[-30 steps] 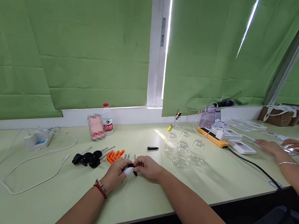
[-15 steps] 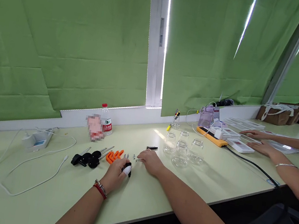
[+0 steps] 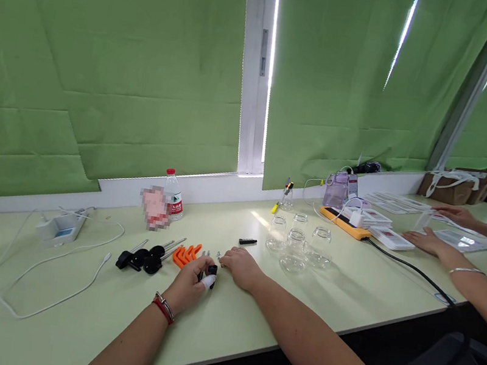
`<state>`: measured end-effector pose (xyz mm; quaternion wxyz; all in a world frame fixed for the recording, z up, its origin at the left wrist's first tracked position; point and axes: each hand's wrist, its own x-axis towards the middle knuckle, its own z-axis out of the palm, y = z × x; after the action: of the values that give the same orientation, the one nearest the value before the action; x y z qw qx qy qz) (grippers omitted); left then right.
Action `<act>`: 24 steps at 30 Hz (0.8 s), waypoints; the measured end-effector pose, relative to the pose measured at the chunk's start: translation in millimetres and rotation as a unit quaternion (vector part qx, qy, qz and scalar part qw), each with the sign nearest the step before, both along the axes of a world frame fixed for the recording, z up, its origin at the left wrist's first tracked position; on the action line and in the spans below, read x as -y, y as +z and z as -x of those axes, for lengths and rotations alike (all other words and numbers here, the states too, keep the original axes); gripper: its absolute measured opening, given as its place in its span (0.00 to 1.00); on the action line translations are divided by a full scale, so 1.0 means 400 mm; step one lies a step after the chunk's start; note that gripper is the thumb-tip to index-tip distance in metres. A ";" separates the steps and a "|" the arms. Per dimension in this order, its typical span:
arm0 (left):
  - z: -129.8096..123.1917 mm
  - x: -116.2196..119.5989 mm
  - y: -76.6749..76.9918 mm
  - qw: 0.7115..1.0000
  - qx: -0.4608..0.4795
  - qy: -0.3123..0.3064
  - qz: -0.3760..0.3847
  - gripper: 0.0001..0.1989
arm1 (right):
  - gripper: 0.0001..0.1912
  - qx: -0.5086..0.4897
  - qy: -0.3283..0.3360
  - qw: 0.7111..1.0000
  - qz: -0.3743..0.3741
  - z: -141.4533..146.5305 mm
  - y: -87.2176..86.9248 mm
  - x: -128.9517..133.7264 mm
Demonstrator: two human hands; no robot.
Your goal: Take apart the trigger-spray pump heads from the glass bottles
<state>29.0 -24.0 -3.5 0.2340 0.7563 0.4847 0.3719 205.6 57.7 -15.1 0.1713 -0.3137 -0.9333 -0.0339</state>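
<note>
My left hand [image 3: 189, 279], with a white wrap on the thumb, is closed round a small black part [image 3: 212, 270] just above the table. Close beside it, my right hand [image 3: 243, 267] rests low, its fingertips pinched on a small metal spring [image 3: 222, 265] that is mostly hidden. Tiny metal pieces [image 3: 218, 255] lie just beyond those fingers. Orange curved handles [image 3: 186, 255] sit left of my hands, next to black round pieces with metal rods [image 3: 154, 262]. Behind my right hand lies a short black cylinder [image 3: 247, 242].
Several clear glass jars [image 3: 293, 255] stand to the right. Further right are an orange power strip [image 3: 344, 223] and a co-worker's hands [image 3: 426, 241] among white flat boxes [image 3: 390, 238]. A water bottle [image 3: 173, 196] stands at the back; white cables [image 3: 62, 305] cross the left side.
My right fingers have closed in over the spring and moved slightly left. The black part in my left hand has turned a little. The co-worker's far hand has moved right, lifting a clear sheet.
</note>
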 end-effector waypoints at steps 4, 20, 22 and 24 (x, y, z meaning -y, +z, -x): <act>0.006 -0.007 -0.012 1.000 0.012 -0.004 0.005 0.19 | 0.16 -0.035 0.018 0.999 0.034 0.000 -0.005 0.000; 0.006 0.000 -0.005 1.000 0.009 0.012 0.001 0.17 | 0.14 -0.338 0.001 0.879 0.335 -0.040 -0.043 -0.047; 0.008 -0.001 -0.007 1.000 0.015 0.001 0.001 0.17 | 0.12 -0.361 0.022 0.858 0.364 -0.044 -0.054 -0.057; 0.010 -0.003 -0.009 1.000 0.013 0.001 0.002 0.17 | 0.10 -0.376 0.041 0.844 0.380 -0.050 -0.061 -0.064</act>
<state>25.2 -22.8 -7.0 0.2415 0.7505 0.4829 0.3811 225.4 83.1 -39.5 0.3778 -0.3039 -0.7494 0.4508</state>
